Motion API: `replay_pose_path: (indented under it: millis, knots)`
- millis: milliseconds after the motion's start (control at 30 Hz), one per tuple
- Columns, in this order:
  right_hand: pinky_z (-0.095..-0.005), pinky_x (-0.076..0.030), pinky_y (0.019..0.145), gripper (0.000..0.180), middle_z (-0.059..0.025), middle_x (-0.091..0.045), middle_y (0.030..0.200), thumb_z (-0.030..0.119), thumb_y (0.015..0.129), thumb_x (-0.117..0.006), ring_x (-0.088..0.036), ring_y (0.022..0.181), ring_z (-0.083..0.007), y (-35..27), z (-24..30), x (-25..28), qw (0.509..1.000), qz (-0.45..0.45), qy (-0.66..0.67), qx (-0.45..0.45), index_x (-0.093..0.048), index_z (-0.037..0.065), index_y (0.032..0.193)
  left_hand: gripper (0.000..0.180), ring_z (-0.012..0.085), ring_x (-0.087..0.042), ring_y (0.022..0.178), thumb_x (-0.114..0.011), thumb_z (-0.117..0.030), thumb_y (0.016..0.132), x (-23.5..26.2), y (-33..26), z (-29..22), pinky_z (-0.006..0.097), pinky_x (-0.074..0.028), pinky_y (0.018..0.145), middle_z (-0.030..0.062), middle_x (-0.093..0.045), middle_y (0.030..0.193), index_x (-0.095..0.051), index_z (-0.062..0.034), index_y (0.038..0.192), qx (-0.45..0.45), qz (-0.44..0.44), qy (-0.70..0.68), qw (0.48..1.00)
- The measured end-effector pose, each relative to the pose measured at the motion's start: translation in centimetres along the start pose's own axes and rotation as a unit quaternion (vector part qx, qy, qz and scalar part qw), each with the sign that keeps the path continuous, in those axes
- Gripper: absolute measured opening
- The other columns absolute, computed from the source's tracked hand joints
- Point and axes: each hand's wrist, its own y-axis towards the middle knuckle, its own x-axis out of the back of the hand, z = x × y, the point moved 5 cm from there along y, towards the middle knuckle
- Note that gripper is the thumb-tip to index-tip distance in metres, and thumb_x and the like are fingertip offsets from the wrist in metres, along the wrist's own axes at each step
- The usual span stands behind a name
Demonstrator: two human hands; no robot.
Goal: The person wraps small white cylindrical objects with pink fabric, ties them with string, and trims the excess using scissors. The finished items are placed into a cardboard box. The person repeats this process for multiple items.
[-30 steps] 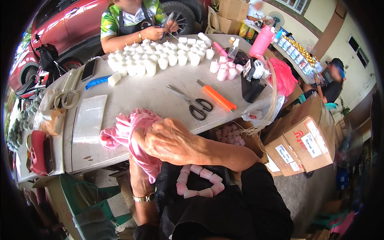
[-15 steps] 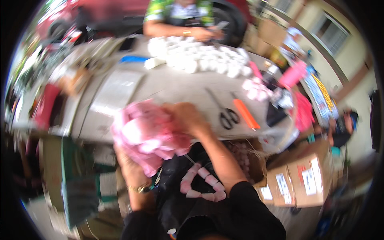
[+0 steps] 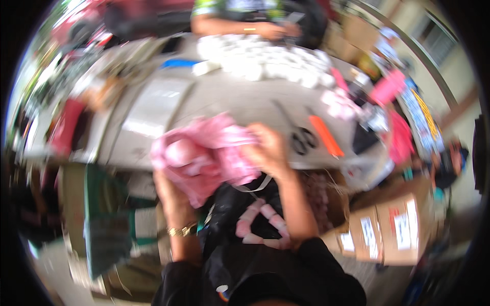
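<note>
A bunched pink cloth [image 3: 204, 148] with a rounded, paler pink lump on its left side is held up between my two hands, over the table's near edge. My left hand [image 3: 171, 189] grips it from below on the left; its fingers are mostly hidden under the folds. On the right side my right hand [image 3: 269, 151] pinches the cloth, fingers bent round its edge. From below the cloth a thin white cord [image 3: 251, 189] hangs toward a loop of pink and white foam-like pieces [image 3: 275, 220] lying on my black clothes.
On the table [image 3: 224, 97] lie black-handled scissors [image 3: 302, 141], an orange cutter-like tool [image 3: 325, 135], a clear plastic sheet [image 3: 155, 107] and many white rolls [image 3: 265, 61]. Another person's hands [image 3: 278, 30] are across. Cardboard boxes [image 3: 375, 229] stand at right.
My right hand has moved right, drawing the cloth's right side outward so the bundle looks wider. More white cord shows below it. The whole view has shifted slightly and is blurred.
</note>
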Motion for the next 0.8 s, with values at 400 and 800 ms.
replay_pose_path:
  millis: [400, 800]
  knots:
    - [-0.0311, -0.049, 0.059, 0.033, -0.0062, -0.057, 0.071, 0.015, 0.069, -0.077, -0.057, 0.06, -0.0167, -2.6, 5.9, -3.1, 0.95, -0.164, 0.008, 0.267, -0.058, 0.005, 0.093, 0.023, 0.0049, -0.053, 0.08, -0.055, -0.022, 0.097, -8.6, -2.1, -1.8, 0.021, -0.045, 0.069, -0.0021, -0.062, 0.09, -0.062, -0.0014, 0.104, -0.052, 0.184, -0.01, 0.981]
    - [-0.0312, -0.048, 0.059, 0.028, -0.0058, -0.059, 0.073, 0.009, 0.072, -0.075, -0.059, 0.063, -0.016, -1.2, 9.7, -4.2, 0.891, -0.18, -0.098, 0.406, -0.057, 0.002, 0.092, 0.022, 0.0086, -0.057, 0.076, -0.056, -0.019, 0.095, -7.6, -2.4, 0.1, 0.028, -0.049, 0.066, 0.0006, -0.064, 0.085, -0.062, 0.0006, 0.102, -0.15, 0.116, 0.126, 0.974]
